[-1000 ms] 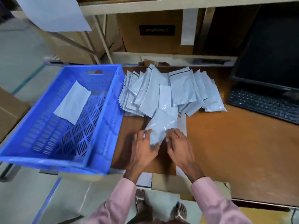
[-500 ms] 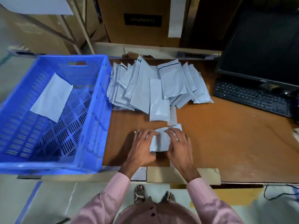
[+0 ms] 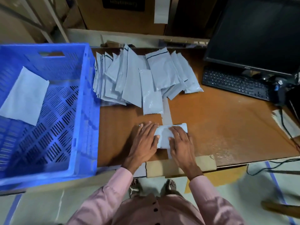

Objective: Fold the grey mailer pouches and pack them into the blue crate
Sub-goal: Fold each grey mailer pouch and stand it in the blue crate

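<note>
Flattened now, pouch (image 3: 164, 137) lies near table edge (image 3: 227, 164).

I see both hands, left hand (image 3: 143, 140) and right hand (image 3: 180, 142), pressing flat on a folded grey mailer pouch (image 3: 164, 135) on the table (image 3: 227, 127); blue crate (image 3: 84, 111) at left.

Brown desk (image 3: 227, 127), dark monitor (image 3: 259, 34), keyboard (image 3: 235, 82), cardboard boxes (image 3: 123, 15) behind.

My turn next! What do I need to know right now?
Left hand and right hand both lie flat, pressing a folded pouch on the brown table.
One folded pouch already lies in the blue crate.
The unfolded pile waits behind the hands.
Left to do: put this pouch in the crate, then fold and pack the pile.
</note>
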{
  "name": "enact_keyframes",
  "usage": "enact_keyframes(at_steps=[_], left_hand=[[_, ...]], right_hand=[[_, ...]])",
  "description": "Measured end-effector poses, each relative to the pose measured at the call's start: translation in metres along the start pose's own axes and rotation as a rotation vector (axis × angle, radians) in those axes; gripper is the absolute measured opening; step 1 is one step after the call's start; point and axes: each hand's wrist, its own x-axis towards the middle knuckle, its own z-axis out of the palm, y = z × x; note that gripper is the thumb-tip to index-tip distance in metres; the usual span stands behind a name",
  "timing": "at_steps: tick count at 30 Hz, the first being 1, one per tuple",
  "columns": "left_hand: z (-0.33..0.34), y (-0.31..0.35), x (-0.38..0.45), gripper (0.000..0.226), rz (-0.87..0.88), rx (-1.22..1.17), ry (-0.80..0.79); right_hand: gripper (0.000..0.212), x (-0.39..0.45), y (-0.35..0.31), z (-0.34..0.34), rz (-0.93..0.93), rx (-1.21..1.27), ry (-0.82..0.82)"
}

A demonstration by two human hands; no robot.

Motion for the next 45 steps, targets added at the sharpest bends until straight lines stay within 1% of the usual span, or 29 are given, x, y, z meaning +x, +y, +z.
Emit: enact_keyframes(at_steps=[5, 9, 12, 16, 22, 28, 32, 45], left_hand=[[0.0, 0.008, -0.001, 0.061, -0.047, 0.099, 0.009], [0.004, 0.017, 0.003, 0.066, -0.096, 0.123, 0.003], [0.009, 0.022, 0.003, 0.062, -0.14, 0.14, 0.033], [0.012, 0.025, 0.002, 0.059, -0.126, 0.164, 0.047], [0.021, 0.015, 0.004, 0.055, -0.13, 0.182, 0.079], [0.026, 0.014, 0.003, 0.055, -0.093, 0.238, 0.128], [0.028, 0.015, 0.004, 0.054, -0.099, 0.237, 0.14], [0.029, 0.012, 0.009, 0.056, -0.133, 0.284, 0.063]], right_hand=[[0.046, 0.017, 0.005, 0.012, -0.095, 0.039, -0.093], [0.046, 0.018, 0.01, 0.013, -0.147, 0.004, -0.096], [0.047, 0.021, 0.018, 0.01, -0.176, 0.009, -0.108], [0.051, 0.025, 0.029, 0.016, -0.195, 0.032, -0.152], [0.054, 0.026, 0.035, 0.022, -0.232, -0.01, -0.125], [0.054, 0.025, 0.037, 0.029, -0.237, -0.014, -0.082], [0.055, 0.028, 0.038, 0.029, -0.23, -0.006, -0.108], [0.056, 0.032, 0.036, 0.029, -0.201, -0.007, -0.159]])
